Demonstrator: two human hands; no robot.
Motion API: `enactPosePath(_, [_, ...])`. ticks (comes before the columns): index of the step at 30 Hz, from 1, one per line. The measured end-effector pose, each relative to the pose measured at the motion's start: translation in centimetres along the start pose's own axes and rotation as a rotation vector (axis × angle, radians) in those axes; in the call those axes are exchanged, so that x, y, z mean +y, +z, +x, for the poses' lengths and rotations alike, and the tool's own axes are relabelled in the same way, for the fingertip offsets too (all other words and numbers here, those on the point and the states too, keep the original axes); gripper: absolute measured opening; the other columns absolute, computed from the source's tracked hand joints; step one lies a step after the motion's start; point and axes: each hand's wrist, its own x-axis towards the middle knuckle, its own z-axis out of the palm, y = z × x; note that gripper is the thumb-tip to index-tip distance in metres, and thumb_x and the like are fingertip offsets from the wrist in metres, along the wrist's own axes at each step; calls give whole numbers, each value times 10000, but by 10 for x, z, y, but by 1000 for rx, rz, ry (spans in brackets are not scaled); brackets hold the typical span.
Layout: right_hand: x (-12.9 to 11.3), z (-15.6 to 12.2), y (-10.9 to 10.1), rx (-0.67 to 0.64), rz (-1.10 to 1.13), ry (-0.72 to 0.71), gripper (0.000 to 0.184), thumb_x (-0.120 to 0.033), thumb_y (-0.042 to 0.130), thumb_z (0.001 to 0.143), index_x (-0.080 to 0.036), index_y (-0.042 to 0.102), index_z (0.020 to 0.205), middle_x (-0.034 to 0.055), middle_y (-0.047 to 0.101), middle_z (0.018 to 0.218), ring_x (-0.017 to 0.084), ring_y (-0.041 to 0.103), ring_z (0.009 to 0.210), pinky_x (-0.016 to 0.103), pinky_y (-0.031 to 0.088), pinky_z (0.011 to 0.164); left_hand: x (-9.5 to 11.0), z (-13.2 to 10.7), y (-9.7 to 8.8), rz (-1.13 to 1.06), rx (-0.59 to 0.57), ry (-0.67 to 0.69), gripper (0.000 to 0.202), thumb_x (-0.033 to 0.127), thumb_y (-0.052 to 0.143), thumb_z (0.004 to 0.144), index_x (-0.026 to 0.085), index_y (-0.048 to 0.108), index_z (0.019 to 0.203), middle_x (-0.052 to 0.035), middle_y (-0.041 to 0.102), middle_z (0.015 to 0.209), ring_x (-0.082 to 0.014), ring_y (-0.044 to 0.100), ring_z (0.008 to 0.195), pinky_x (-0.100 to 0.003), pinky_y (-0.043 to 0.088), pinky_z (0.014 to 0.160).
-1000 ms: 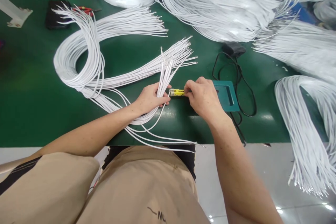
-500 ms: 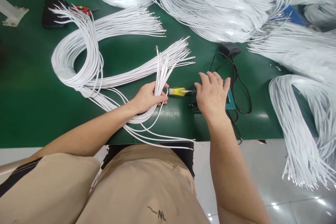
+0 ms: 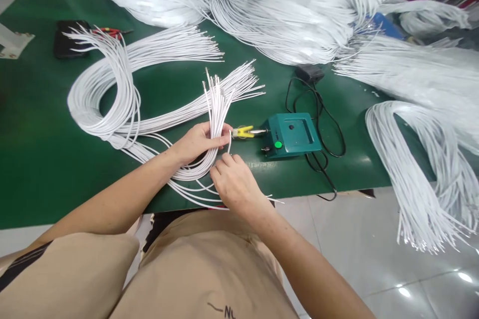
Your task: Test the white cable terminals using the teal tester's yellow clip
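My left hand (image 3: 194,144) is closed round a bundle of white wires (image 3: 217,114), whose ends fan upward past the thumb. Just below, my right hand (image 3: 237,182) has its fingers pinched on a single white wire (image 3: 229,143) that curves down beside the bundle. Close to the left fingertips is the yellow tip (image 3: 243,132) of a metal shaft, which comes out of a teal box (image 3: 294,134) with a green button (image 3: 278,145). Loose wires trail under both hands towards the table's front edge.
A coiled wire bundle (image 3: 84,99) lies left, near red-handled pliers (image 3: 108,32) and a black case (image 3: 69,40). Large wire heaps (image 3: 284,15) fill the back. A black cord (image 3: 339,134) runs behind the box. Another bundle (image 3: 404,174) hangs over the right edge.
My right hand has left the teal box and moved left and down to the wire by my left hand, uncovering the box. The whole view has shifted slightly. My left hand keeps its hold.
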Motion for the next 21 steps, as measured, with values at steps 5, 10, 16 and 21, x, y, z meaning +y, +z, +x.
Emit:
enactPosePath(5, [11,-1,-28,-282,390,286,223,-277,529,895,-188,634,719,38,645,622,162,552,562,281,335,538,3,-2,-2,-95,-8,-32,487,373,786,683,153,687,1106,-45,685,860,-124,626,762,-260,523,732])
enactPosePath(10, [56,23,-48,301,834,682,184,-315,529,874,-204,632,770,-18,612,615,99,497,489,241,379,511,6,-5,1,-132,-81,4,528,317,813,662,140,666,1137,-36,715,812,-145,679,750,-294,550,769])
enactPosePath(16, [71,39,-34,436,1289,688,208,-364,692,726,-170,616,721,-30,597,624,75,451,477,217,367,433,10,-8,6,-173,-111,-51,362,342,764,731,112,669,995,-93,740,888,-179,711,820,-302,561,776])
enactPosePath(21, [58,35,-27,447,1369,700,242,-387,729,698,-160,644,699,-26,595,607,70,443,510,211,333,449,6,-3,6,-260,-2,86,275,255,784,697,134,593,854,-1,670,755,-110,665,739,-201,506,667])
